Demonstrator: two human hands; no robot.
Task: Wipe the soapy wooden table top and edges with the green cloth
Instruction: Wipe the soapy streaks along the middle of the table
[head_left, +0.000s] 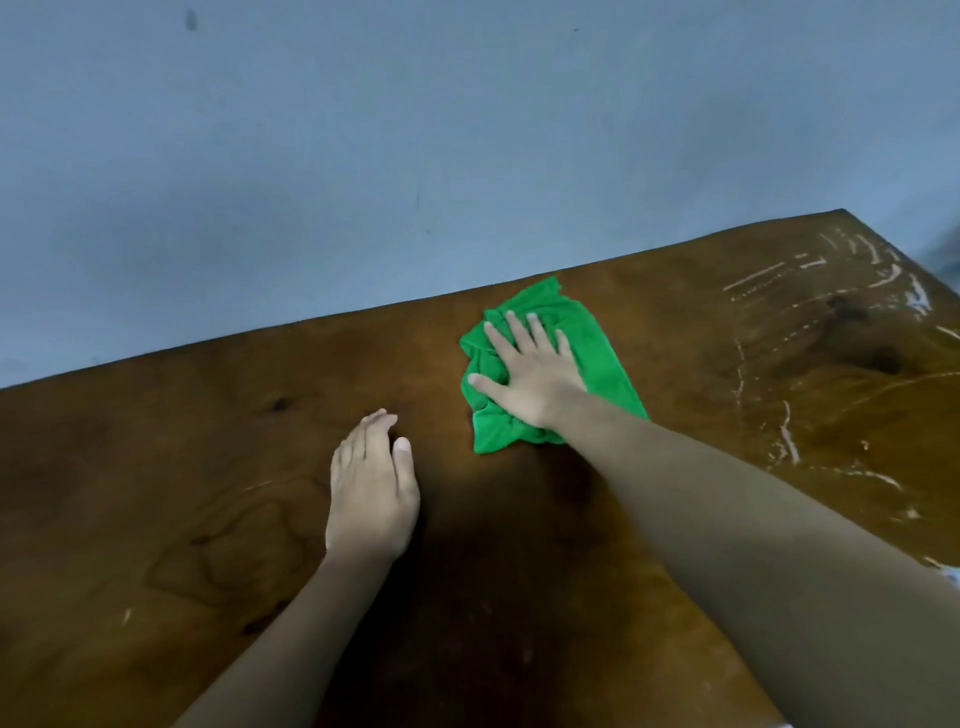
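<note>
1. The right hand (530, 369) presses flat on the cloth (597, 353), grip wide, near the far edge of the tabletop (156, 493).
2. The left hand (371, 488) rests on the tabletop, grip wide, holding nothing.
3. Soap streaks (789, 436) lie right of the cloth.

light: dim, even | shadow: soft, on table (156, 467) | edges: bowed, slightly blurred

1. The cloth (597, 353) is a plain, bright green.
2. The counter (156, 467) under the cloth is brown wood with darker grain rings and knots.
3. Right of the cloth, thin white streaks (789, 436) curve over the brown.
4. Behind the cloth, the wall (311, 156) is grey-blue with small dark specks.
</note>
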